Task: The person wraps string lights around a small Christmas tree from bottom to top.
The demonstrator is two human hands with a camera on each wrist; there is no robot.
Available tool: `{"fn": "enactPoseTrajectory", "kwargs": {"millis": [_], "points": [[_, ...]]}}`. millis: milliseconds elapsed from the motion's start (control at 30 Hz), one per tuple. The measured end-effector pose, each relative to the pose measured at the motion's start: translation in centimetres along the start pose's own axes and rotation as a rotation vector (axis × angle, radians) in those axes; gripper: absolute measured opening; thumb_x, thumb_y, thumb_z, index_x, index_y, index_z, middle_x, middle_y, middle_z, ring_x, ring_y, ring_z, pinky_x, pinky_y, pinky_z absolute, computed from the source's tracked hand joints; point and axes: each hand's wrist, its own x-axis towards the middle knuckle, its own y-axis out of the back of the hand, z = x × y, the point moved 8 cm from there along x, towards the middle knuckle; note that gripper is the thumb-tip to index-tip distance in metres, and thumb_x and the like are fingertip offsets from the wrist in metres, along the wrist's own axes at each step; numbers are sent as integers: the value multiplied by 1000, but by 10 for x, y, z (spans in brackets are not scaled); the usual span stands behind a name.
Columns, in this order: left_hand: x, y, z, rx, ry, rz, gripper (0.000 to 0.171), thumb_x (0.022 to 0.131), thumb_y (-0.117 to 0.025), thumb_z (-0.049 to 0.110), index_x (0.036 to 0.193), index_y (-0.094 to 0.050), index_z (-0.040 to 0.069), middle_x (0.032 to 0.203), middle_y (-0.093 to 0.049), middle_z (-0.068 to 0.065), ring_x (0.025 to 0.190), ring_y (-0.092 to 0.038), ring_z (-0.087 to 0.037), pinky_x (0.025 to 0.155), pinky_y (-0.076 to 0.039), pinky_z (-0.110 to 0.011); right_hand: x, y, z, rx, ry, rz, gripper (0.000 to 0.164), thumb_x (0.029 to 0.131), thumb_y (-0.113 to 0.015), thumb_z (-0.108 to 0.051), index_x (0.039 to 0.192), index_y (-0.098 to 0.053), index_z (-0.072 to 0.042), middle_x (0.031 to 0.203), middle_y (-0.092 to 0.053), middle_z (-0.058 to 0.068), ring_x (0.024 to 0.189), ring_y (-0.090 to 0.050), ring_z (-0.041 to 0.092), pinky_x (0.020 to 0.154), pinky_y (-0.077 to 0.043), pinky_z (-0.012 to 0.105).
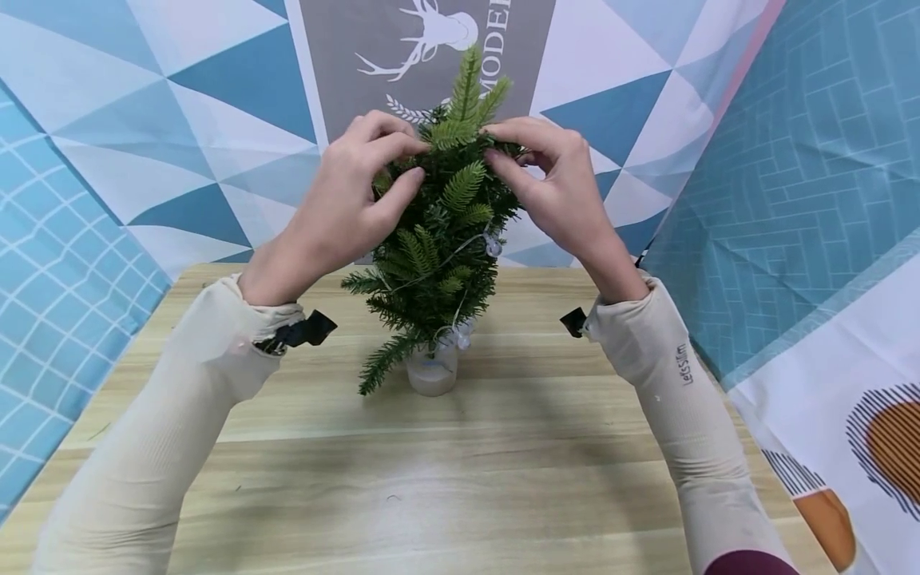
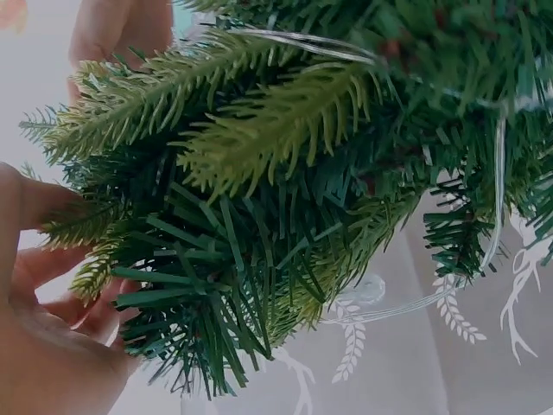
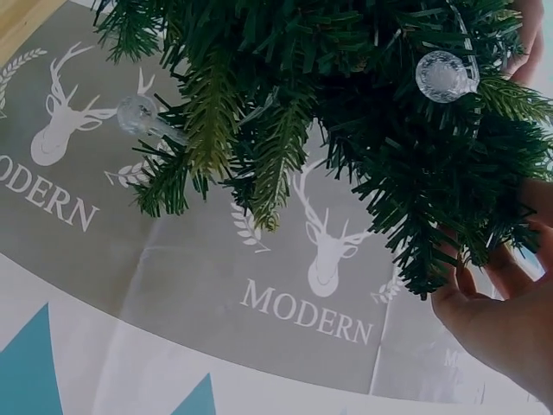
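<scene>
A small artificial Christmas tree [image 1: 438,239] stands upright in a pale round base on the wooden table. A string of lights on thin clear wire winds around it, with clear faceted bulbs [image 3: 442,76] among the needles. At the upper left of the tree, my left hand [image 1: 352,188] has thumb and fingers curled about branch tips [image 2: 86,220]. On the opposite side, just below the light green top, my right hand [image 1: 553,176] pinches at a branch [image 3: 432,251] with thumb and forefinger. Needles partly hide the fingertips of both hands.
The light wooden table [image 1: 431,479] has a few loose needle bits on it. Behind it hangs a patterned cloth [image 1: 237,96] with a grey deer panel. Blue sheets [image 1: 812,160] close in both sides. Dark straps [image 1: 309,329] hang at the cuffs.
</scene>
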Motion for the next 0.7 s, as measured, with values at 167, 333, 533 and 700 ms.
{"fn": "enactPoseTrajectory", "kwargs": {"millis": [167, 333, 533, 700], "points": [[-2, -3, -6, -46, 24, -54, 30, 101, -54, 16, 126, -61, 2, 120, -67, -11, 104, -60, -22, 84, -45, -37, -1, -1, 2, 3, -1, -3, 24, 95, -65, -3, 119, -71, 0, 116, -69, 11, 102, -59, 13, 85, -50, 27], [-6, -3, -14, -146, 89, -70, 31, 104, -51, 19, 131, -52, 5, 129, -65, -9, 116, -63, -16, 88, -48, -35, -2, -2, 2, -54, 8, -13, 28, 97, -63, -8, 124, -68, -3, 124, -66, 6, 112, -57, 10, 89, -48, 26], [-9, 13, -10, -135, 36, 27, 28, 104, -50, 17, 124, -59, -1, 119, -68, -7, 106, -63, -13, 88, -49, -24, -7, -7, -14, -83, 113, 17, 43, 99, -59, -8, 141, -52, -4, 142, -53, 5, 125, -51, 9, 96, -49, 27], [-13, 21, -10, -146, 57, 65, 27, 104, -50, 16, 125, -59, 1, 117, -70, -4, 102, -64, -13, 86, -48, -21, -18, -1, -31, -20, 148, 41, 54, 98, -55, -15, 148, -40, 0, 150, -43, 12, 131, -48, 16, 105, -44, 32]]}}
